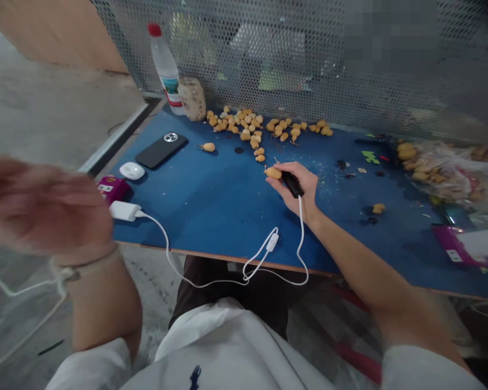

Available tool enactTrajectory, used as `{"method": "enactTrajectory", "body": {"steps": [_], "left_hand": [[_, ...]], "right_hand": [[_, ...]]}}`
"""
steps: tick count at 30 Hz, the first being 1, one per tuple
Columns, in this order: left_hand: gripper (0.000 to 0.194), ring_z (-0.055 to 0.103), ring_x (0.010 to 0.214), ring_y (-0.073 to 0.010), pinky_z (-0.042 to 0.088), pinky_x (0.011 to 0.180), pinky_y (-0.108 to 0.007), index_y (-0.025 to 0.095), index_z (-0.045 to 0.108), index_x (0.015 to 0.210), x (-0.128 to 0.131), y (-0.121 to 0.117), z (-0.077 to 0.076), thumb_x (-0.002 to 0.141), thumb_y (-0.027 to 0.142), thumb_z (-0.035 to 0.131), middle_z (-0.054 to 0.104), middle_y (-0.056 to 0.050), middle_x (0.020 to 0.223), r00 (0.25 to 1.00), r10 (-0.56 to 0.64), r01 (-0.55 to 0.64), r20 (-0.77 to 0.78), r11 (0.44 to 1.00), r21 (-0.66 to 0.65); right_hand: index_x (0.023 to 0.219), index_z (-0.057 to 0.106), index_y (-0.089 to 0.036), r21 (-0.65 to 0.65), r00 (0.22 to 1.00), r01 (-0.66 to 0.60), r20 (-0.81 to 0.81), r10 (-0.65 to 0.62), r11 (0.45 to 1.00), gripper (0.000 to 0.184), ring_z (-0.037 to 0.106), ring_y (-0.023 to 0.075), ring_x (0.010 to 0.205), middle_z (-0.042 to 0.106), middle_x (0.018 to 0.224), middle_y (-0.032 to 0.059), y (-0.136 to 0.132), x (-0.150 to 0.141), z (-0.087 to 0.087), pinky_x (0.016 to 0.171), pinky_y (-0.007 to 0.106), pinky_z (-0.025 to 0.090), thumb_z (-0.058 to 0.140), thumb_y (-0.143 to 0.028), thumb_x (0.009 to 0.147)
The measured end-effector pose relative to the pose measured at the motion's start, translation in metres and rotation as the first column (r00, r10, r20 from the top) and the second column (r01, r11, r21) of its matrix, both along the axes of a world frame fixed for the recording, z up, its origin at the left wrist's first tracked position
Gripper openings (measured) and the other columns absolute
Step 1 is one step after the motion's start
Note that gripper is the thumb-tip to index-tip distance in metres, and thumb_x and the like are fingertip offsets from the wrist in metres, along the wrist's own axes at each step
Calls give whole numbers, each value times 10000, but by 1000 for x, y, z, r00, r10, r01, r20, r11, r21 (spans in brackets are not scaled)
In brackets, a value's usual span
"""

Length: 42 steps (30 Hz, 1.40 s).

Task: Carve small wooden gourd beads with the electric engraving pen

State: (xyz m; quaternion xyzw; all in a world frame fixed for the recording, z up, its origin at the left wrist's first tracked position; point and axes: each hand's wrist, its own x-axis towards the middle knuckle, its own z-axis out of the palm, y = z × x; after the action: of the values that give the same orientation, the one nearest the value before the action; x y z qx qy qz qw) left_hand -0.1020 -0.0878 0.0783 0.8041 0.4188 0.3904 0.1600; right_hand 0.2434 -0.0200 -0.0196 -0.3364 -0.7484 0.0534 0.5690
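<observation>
Blue work table [195, 216] backed by a perforated metal screen [268, 49] at 12 o'clock; concrete floor [52, 108] at 9 o'clock.

Held item: one tan lump [273, 173], rounded, knobbly and dull, pressed against the tip of a black handheld tool [293, 184] near table centre, slightly toward the front edge. Pile of similar tan lumps [244, 127] along the table's far side, at 11 to 1 o'clock from the held one. Single tan lump [208, 147] apart from the pile at 9 to 10 o'clock; another [378, 208] at 3 to 4 o'clock.

Right hand [296, 189]: closed around the black tool, fingers wrapped, wrist low, forearm reaching in from 4 o'clock and resting close above the table. Left hand [44, 208]: raised past the table's near-left corner, heavily blurred, open or closed not readable.

White cord [228, 283] from tool to white charger [124, 210], looping over the front edge, with a small inline switch [272, 242]. Black phone [161, 150] at 9 o'clock. Water bottle [165, 65] at 11 o'clock. Plastic bag [443, 170] of tan lumps at 3 o'clock.
</observation>
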Motion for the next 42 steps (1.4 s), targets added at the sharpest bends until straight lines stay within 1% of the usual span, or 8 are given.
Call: {"method": "enactTrajectory", "body": {"steps": [2,3,5,6,11,21,29,42], "left_hand": [[926,872,1166,-175,668,766,-353,339,845,1235,0,-5,4,1167,891,105,913,23,1115,978,26,-25,207,1000,-9],[750,874,1001,-150,685,770,-352,327,841,1244,6,-2,4,1193,845,302,913,12,1088,963,6,-5,269,1000,-2],[343,850,884,-150,702,817,-346,241,850,1211,31,15,-2,1155,537,685,913,-29,1070,984,-80,90,160,994,-59],[248,850,915,-166,696,857,-350,207,855,1179,47,27,-7,1136,397,701,910,-50,1081,993,-110,112,51,992,-56],[163,801,869,-201,578,790,-329,160,808,1045,104,80,-37,1099,168,655,860,-81,990,926,-162,206,-341,974,96],[281,742,822,-205,464,756,-354,164,742,1013,98,89,-61,1181,190,519,790,-75,916,848,-59,280,-527,894,350],[290,706,781,-197,459,737,-349,175,707,981,86,88,-76,1194,211,513,749,-55,875,856,-60,339,-513,814,472],[187,654,722,-154,490,717,-300,211,664,883,88,82,-75,1017,90,613,702,3,800,927,-201,319,-318,866,384]], "right_hand": [[1209,841,-302,-42,1000,8,11,-8,999,236,886,246,1002,907,1165,53,-2,0,1,931,422,738,914,-447,1039],[1215,840,-306,-56,1000,11,16,-10,998,240,887,250,1008,908,1170,55,-3,-1,1,937,429,738,898,-470,1050],[1225,840,-309,-70,1000,12,26,-11,997,249,890,258,1022,911,1175,61,-4,-1,2,951,445,739,871,-499,1068],[1234,840,-308,-75,999,10,36,-7,997,254,892,263,1030,913,1179,65,-5,-1,2,960,454,739,860,-505,1076],[1218,850,-299,-35,998,8,67,-6,999,218,899,260,1013,922,1139,64,-5,-2,3,948,443,743,866,-465,1078],[1175,861,-281,-15,983,39,180,-36,999,185,899,261,988,924,1109,75,-3,4,2,947,430,751,876,-431,1068],[1193,858,-300,55,964,-11,266,-5,998,157,906,253,941,932,1111,56,-3,1,-5,898,404,766,882,-383,1061],[1156,862,-291,-28,947,-47,316,54,998,183,904,260,969,929,1115,74,-11,3,3,919,400,758,879,-447,1061]]}}
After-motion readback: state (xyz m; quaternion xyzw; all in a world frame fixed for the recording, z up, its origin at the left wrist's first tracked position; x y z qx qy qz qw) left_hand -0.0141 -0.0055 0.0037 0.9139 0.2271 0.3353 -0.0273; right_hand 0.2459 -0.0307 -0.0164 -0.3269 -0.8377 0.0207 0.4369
